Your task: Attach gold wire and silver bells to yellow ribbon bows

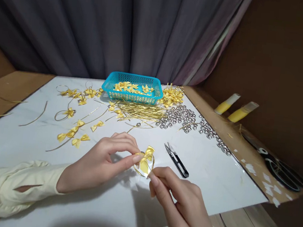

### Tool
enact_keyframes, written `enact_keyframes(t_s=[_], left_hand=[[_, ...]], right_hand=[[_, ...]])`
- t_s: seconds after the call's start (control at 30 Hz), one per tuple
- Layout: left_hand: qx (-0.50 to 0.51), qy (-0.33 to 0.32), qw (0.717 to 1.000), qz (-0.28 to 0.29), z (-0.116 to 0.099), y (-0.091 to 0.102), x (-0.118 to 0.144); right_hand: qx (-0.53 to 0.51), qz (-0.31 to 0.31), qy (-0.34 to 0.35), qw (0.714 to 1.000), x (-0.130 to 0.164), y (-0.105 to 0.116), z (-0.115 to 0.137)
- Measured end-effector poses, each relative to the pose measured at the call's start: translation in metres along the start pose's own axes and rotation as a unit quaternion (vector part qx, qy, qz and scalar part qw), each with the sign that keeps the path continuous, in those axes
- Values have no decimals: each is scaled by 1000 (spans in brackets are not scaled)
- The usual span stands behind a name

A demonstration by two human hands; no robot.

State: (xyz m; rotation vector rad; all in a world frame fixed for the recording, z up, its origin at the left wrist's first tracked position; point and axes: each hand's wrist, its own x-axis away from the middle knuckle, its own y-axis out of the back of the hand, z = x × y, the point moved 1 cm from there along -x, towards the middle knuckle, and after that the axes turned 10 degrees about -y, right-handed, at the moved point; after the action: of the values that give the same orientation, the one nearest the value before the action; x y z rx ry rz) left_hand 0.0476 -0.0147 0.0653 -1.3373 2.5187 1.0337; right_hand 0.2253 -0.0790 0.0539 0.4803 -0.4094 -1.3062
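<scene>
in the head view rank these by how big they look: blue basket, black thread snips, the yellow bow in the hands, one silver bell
1. blue basket, clearly largest, though it sits farthest away.
2. black thread snips.
3. yellow bow, pinched between left hand and right hand; close to the snips in size, but shorter.
4. one silver bell, smallest; being farther off adds to that.

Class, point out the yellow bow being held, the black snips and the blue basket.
yellow bow (148, 154), head view, on its ribbon loops.
black snips (178, 162), head view, on the handle.
blue basket (131, 97), head view, on its front wall.
</scene>
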Motion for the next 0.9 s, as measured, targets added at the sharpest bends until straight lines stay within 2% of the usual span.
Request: enact_keyframes(t_s=[0.37,0.6,0.9], left_hand=[[-31,-46,998,-16,2,-1,2],[-96,-111,989,-19,5,-3,5],[-138,-132,982,-14,2,-4,7]], right_hand=[[-8,-5,-13,1000,2,3,-1],[7,-20,7,1000,-3,2,1],[17,-22,-12,1000,-2,0,2]])
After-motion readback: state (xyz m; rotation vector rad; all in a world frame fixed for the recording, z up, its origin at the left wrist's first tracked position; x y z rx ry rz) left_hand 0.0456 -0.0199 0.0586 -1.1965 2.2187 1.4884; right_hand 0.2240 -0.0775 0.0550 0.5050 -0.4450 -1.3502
